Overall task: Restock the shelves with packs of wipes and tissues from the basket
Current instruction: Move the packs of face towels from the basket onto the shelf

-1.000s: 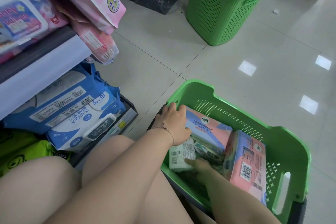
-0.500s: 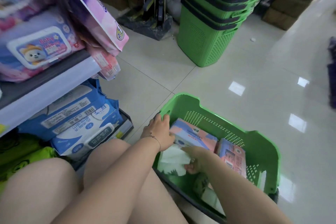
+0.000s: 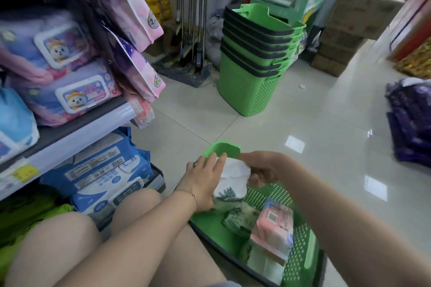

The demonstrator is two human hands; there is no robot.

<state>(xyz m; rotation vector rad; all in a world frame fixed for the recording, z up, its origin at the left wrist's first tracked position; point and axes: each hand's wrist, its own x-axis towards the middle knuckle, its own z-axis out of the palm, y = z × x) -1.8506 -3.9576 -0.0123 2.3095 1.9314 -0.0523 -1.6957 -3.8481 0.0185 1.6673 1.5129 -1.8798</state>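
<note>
The white soft plastic pack with green print (image 3: 233, 179), down in the green perforated plastic basket (image 3: 300, 247) a moment earlier, was now raised above its rim. It was gripped at the top by the right hand (image 3: 262, 168) and steadied by the flat, straight-fingered left hand (image 3: 205, 182). Shelving was judged next.

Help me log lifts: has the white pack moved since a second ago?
Yes. The white pack has risen from low inside the green basket to its rim, held between the left hand and right hand.
</note>
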